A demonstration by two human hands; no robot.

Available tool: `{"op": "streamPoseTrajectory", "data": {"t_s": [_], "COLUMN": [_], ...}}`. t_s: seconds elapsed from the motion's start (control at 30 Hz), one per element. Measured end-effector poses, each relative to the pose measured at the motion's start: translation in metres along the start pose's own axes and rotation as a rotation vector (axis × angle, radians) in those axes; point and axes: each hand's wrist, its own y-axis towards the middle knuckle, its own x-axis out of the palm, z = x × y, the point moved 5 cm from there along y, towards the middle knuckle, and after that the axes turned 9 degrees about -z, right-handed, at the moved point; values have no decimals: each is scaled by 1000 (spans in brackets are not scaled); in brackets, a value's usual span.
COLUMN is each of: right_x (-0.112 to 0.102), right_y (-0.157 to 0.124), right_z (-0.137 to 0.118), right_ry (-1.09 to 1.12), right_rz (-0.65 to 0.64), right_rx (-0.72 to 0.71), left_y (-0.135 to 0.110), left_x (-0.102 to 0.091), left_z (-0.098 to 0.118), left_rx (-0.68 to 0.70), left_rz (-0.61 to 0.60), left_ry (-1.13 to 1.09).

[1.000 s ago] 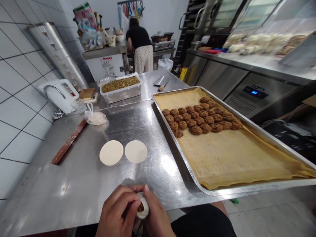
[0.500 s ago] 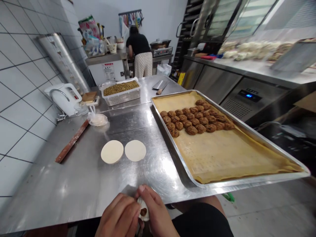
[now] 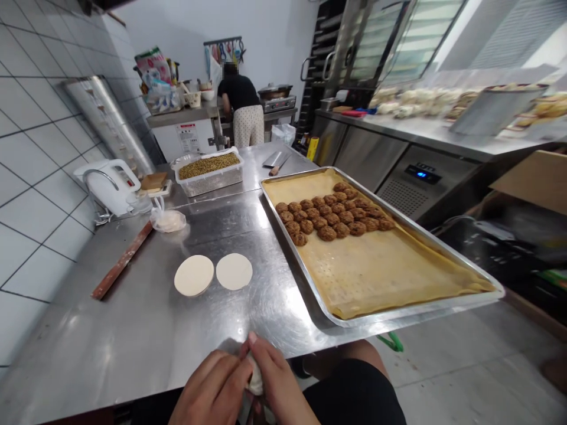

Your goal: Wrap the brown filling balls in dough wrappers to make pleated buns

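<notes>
Both my hands are at the table's front edge, pinching one pale dough bun (image 3: 256,381) between them. My left hand (image 3: 211,386) closes over its left side, and my right hand (image 3: 280,378) wraps its right side with the thumb on top. Fingers cover much of the bun; the brown filling is barely visible, if at all. Beyond my hands two flat round dough wrappers lie side by side, a left one (image 3: 194,275) and a right one (image 3: 234,271). Several brown filling balls (image 3: 326,233) sit in rows on a lined metal tray (image 3: 332,321) to the right.
A wooden stick (image 3: 121,260), a tied plastic bag (image 3: 169,221) and a white kettle (image 3: 110,186) are at left. Behind stand a tub of greenish-brown filling (image 3: 210,180) and a scraper (image 3: 277,160). A person (image 3: 241,97) bends over the back counter.
My fingers have drawn the dough closer over the opening, where brown filling showed before. The view has turned slightly right, so the table items appear shifted left.
</notes>
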Motion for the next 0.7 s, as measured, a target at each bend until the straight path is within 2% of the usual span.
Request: {"op": "streamPoseTrajectory", "data": {"t_s": [0.1, 0.2, 0.27, 0.37, 0.43, 0.57, 0.7], "right_x": [-1, 1, 1, 0, 1, 4, 3], "right_y": [-3, -4, -3, -1, -1, -2, -1], "right_z": [-1, 4, 7, 9, 9, 8, 6], "right_ry": [6, 55, 56, 17, 14, 53, -26], "right_rz": [-36, -96, -83, -28, -50, -136, -71], "right_rx": [8, 48, 45, 58, 75, 88, 69], "left_y": [1, -3, -6, -6, -6, -7, -10], "left_x": [-1, -4, -3, 1, 0, -11, -11], "left_z": [0, -1, 0, 1, 1, -1, 0], "left_rx": [46, 10, 6, 45, 64, 17, 27], "left_rz": [-3, 61, 75, 15, -12, 76, 85], "left_ry": [13, 38, 60, 43, 41, 78, 115]}}
